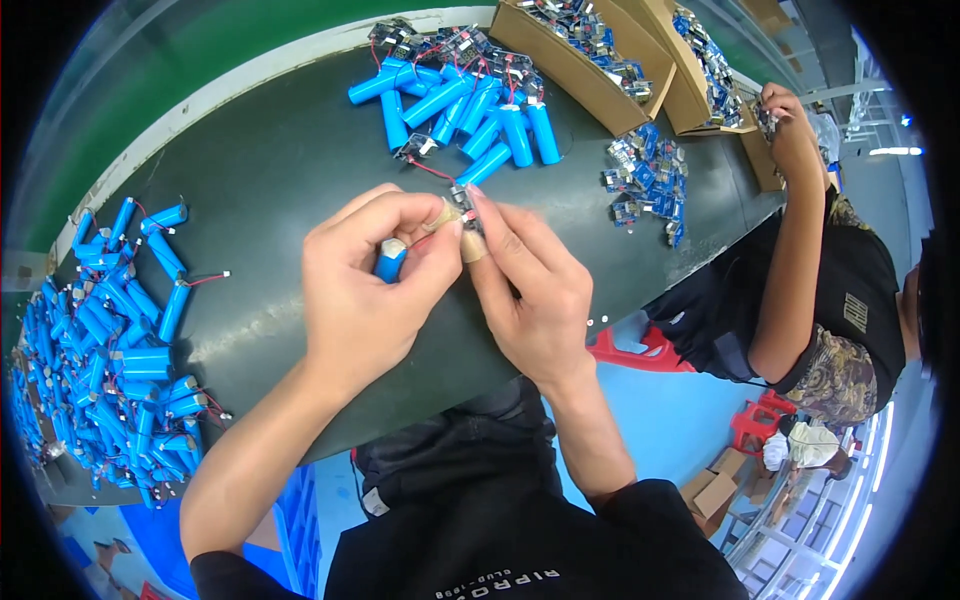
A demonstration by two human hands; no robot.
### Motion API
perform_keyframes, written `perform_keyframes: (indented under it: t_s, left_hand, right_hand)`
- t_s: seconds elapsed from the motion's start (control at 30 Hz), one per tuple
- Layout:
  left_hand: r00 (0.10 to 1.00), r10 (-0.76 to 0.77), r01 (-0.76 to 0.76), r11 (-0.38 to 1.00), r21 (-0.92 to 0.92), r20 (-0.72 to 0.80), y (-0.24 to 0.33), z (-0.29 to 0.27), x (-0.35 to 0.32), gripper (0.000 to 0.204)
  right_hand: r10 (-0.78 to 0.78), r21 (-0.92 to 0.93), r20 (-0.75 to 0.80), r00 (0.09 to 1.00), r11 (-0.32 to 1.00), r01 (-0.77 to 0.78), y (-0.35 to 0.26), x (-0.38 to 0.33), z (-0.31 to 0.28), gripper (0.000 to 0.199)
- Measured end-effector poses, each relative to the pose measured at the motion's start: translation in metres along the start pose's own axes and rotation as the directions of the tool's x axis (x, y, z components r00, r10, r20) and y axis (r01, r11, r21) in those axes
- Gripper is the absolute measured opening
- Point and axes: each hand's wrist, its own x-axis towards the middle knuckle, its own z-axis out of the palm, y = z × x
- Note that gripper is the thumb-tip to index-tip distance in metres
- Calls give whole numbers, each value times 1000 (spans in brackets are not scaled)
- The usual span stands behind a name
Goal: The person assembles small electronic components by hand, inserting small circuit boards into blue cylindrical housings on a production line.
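1. One blue cylinder (pixel 390 262) sits in the curled left hand (pixel 365 270), above the dark tabletop (pixel 270 240); its smooth, glossy wrap ends in a pale, flat cap.
2. The left hand is closed around it, thumb and forefinger pinched together at a small white connector (pixel 469 216).
3. The right hand (pixel 535 280) grips a small circuit board (pixel 463 197) between thumb and fingers, touching the left fingertips; the board looks dark and angular, though fingers hide much of it.
4. Tan, matte coverings (pixel 474 247) wrap fingertips on both hands.
5. Beyond, more shiny cylinders (pixel 435 102) lie wired to dark boards (pixel 465 42).
6. Loose blue cylinders (pixel 120 340) with thin red leads heap at left.
7. Brown cardboard boxes (pixel 590 85) hold flat, blue-and-silver boards.
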Motion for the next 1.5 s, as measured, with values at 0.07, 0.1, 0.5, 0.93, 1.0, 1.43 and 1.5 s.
perform_keyframes:
  t_s: [0.07, 0.1, 0.5, 0.93, 1.0, 1.43, 1.5]
  left_hand:
    - [997, 80, -79, 994, 75, -8, -1, 3, -1, 6]
    - [997, 72, -72, 996, 50, 0, -1, 4, 0, 6]
    - [998, -64, 65, 992, -104, 12, -4, 3, -1, 9]
    - [994, 106, -107, 993, 55, 22, -8, 5, 2, 10]
    - [989, 148, -148, 984, 100, 5, -7, 6, 0, 10]
    - [993, 102, -109, 984, 143, 59, -3, 3, -2, 12]
    - [996, 77, -83, 988, 130, 53, -2, 4, -3, 11]
  right_hand:
    - [-24, -33, -21, 999, 999, 23, -1, 0, 0, 41]
    - [-46, -42, -32, 998, 998, 45, 2, 0, -1, 41]
    - [15, 36, -13, 1000, 999, -15, 1, 3, 0, 32]
    - [104, 233, 97, 990, 964, -124, 3, 1, -5, 36]
    - [116, 183, 94, 989, 974, -132, 0, 2, -6, 37]
    - [55, 70, 51, 997, 996, -59, 1, 2, -3, 38]
    - [42, 64, 49, 998, 997, -45, 2, 2, -3, 37]
